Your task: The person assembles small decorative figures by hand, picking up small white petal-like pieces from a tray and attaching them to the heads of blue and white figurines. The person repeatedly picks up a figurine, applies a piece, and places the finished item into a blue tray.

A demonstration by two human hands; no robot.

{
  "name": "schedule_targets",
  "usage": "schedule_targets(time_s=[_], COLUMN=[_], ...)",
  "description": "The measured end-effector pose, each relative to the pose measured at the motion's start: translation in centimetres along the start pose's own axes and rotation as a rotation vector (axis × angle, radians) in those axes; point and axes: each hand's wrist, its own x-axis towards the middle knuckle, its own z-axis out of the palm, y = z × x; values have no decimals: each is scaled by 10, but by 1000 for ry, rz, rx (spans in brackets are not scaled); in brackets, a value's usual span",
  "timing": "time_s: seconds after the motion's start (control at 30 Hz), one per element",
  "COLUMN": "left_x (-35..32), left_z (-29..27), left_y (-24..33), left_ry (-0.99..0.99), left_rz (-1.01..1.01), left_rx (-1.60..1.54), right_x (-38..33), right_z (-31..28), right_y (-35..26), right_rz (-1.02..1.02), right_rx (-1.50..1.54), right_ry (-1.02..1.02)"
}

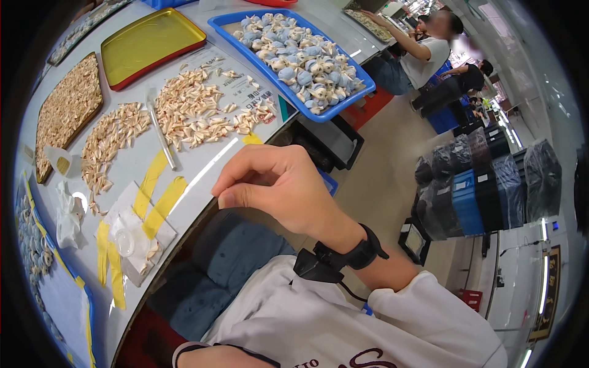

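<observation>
At the far left, a brown tray of small cream pieces sits beside a loose arc of the same cream pieces on the grey table. A thin metal rod lies between that arc and a larger heap of cream pieces. Nearer the table edge, yellow tape strips and a small clear cup rest on a white sheet. Behind, an empty yellow tray and a blue tray full of pale blue and white pieces fill the back of the table.

The right hand hangs just off the table's front edge, above the lap, fingers curled and thumb pressed to forefinger in a pinch; whether anything sits in the pinch cannot be told. The heaps lie well apart from it, up and to the left. It wears a black wrist strap. The left hand barely shows at the bottom edge; its grip cannot be told.

To the right, open beige floor runs past stacked dark crates, where other people sit at the table's far end.
</observation>
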Motion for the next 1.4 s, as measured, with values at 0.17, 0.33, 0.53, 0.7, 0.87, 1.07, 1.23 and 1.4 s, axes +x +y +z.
schedule_targets(time_s=[0.17, 0.33, 0.53, 0.7, 0.87, 1.07, 1.23, 1.4], left_x=[2, -2, -46, -61, -70, -75, -76, -78], left_z=[18, -31, -87, -108, -113, -113, -103, -105], left_y=[26, -5, 2, 14, 21, 26, 24, 20], left_ry=[17, -272, -240, -81, 110, 199, 309, 274], left_rz=[-378, -216, -590, -652, -731, -796, -895, -886], left_rx=[45, -131, 136, 275, 256, 151, 162, 98], right_x=[-8, -7, -8, -6, -8, -14, -17, -15], right_z=[-7, -7, -14, -8, -8, -11, -18, -23], right_y=[-3, 1, 2, -2, 5, -3, 1, -1], right_rz=[34, 58, 119, 103, -24, 83, 66, 57], right_rx=[-16, -5, 37, -3, -12, 47, 34, 48], right_ry=[39, 71, 60, 38, 3, 38, 90, 106])
